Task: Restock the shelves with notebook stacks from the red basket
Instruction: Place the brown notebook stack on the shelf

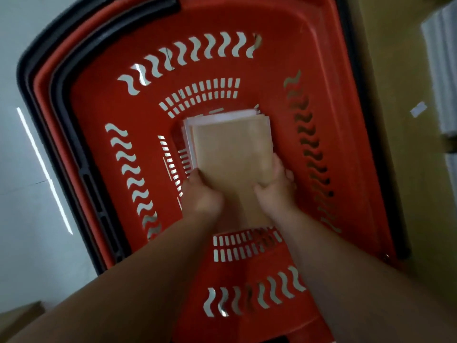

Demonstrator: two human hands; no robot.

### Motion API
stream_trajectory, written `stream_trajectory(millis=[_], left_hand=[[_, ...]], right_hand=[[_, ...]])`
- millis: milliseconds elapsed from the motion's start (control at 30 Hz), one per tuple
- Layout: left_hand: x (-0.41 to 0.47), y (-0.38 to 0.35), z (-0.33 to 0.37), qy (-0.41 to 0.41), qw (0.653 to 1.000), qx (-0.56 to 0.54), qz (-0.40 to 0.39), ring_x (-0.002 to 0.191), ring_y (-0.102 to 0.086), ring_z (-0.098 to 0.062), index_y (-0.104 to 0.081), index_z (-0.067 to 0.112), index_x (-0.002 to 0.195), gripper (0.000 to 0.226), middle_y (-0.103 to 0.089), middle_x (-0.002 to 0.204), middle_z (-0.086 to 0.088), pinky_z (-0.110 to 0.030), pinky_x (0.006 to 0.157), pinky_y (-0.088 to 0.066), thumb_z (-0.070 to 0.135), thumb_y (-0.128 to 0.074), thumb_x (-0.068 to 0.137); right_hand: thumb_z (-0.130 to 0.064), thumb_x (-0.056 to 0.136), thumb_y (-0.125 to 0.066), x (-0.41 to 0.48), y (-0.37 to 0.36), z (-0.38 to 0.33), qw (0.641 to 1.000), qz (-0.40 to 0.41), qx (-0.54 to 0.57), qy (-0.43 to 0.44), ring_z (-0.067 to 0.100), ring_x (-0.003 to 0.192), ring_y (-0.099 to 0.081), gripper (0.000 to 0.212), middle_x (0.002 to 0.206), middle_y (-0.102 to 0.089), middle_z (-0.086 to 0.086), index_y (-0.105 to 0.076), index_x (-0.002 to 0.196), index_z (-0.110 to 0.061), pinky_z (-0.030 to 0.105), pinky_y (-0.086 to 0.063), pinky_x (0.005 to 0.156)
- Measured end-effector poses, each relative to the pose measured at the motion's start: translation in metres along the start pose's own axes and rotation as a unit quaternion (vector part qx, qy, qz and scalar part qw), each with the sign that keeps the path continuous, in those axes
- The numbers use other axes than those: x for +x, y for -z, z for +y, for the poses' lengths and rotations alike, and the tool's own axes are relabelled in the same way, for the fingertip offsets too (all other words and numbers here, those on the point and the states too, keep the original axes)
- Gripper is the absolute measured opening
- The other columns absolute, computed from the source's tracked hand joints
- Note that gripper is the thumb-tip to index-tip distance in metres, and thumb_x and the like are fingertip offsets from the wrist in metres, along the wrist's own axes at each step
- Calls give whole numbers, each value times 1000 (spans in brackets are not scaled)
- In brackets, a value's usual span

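Both arms reach down into the red basket (pixel 103 115), and the left hand (pixel 201 194) and right hand (pixel 275 186) clamp the near end of a notebook stack (pixel 232 147), brown cover on top, white page edges fanned at its ten o'clock corner. The stack sits dead centre in the basket. Black handles (pixel 57 100) curve round at nine o'clock. Brown cardboard (pixel 395 120) lies at three o'clock, white wrapped bundles (pixel 442 70) at two

Both bare forearms reach down; left hand (pixel 201 194) and right hand (pixel 274 186) close together, fingers curled, gripping.
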State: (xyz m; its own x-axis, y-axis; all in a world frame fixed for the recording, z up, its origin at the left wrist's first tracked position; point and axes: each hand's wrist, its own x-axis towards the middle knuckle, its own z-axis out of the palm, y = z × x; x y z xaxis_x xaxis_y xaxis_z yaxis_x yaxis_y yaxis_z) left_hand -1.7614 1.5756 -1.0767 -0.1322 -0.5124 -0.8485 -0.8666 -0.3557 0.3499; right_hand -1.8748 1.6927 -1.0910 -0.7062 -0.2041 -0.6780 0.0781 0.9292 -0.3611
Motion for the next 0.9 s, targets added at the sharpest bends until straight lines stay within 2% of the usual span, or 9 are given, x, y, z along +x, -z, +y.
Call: stream_trajectory(millis=[67,133,267,367,433,533,633,767,900], left_hand=[[9,-4,-3,-4,1000,-22,6,126,-56,-32,-39,29,149,75,-54,140,-6,-52,103,-51,25,-50,75],[18,-9,-8,-13,999,-41,13,127,-56,-30,-32,40,150,83,-54,141,-3,-53,102,-51,31,-48,69],[21,-12,-10,-37,997,-67,10,133,-52,-28,-19,49,152,88,-50,148,0,-54,105,-48,28,-50,72],[22,-15,-6,-40,994,-104,4,134,-51,-26,-14,55,150,89,-48,150,4,-54,108,-46,26,-53,75],[22,-16,-3,-40,992,-120,15,133,-52,-26,-12,54,150,88,-49,149,4,-54,108,-46,27,-53,77],[22,-15,3,-42,991,-120,42,128,-55,-27,-12,48,153,85,-53,144,1,-52,106,-48,26,-52,81],[23,-14,2,-52,993,-95,46,125,-56,-29,-10,49,154,80,-54,142,-1,-53,103,-50,29,-50,87],[20,-9,1,-58,994,-81,36,124,-57,-29,-8,57,150,75,-53,142,-1,-54,102,-51,31,-51,94],[14,-9,1,-68,993,-91,36,120,-57,-27,-5,71,143,78,-52,139,-3,-56,101,-51,40,-53,90]], right_hand=[[-16,86,-70,7,-2,1,1000,-27,13,-8,34,134,-44,91,144,-45,17,-20,160,-34,34,-33,115],[-15,88,-69,14,-4,2,998,-48,40,-3,32,135,-48,91,149,-47,14,-17,160,-33,34,-37,113],[-11,95,-63,22,-6,4,995,-56,81,6,27,133,-53,85,152,-49,6,-15,160,-35,25,-39,104],[-14,100,-56,23,-11,3,991,-62,116,-9,26,133,-54,80,151,-51,5,-10,160,-42,34,-41,111],[-13,100,-53,22,-19,-1,989,-60,135,-16,24,140,-47,81,156,-44,3,-8,160,-45,42,-37,118],[-12,97,-52,22,-28,-2,987,-64,150,-7,18,147,-37,84,162,-36,-2,-7,159,-46,42,-30,122],[-16,96,-52,23,-27,2,982,-78,171,-8,18,146,-39,83,161,-38,-4,-8,157,-50,43,-33,121],[-27,95,-55,24,-23,0,981,-87,173,-21,21,141,-46,84,158,-42,-4,-2,147,-65,46,-38,117],[-24,99,-57,31,-18,0,979,-91,181,-34,24,135,-51,84,155,-46,0,-3,151,-61,46,-42,114]])
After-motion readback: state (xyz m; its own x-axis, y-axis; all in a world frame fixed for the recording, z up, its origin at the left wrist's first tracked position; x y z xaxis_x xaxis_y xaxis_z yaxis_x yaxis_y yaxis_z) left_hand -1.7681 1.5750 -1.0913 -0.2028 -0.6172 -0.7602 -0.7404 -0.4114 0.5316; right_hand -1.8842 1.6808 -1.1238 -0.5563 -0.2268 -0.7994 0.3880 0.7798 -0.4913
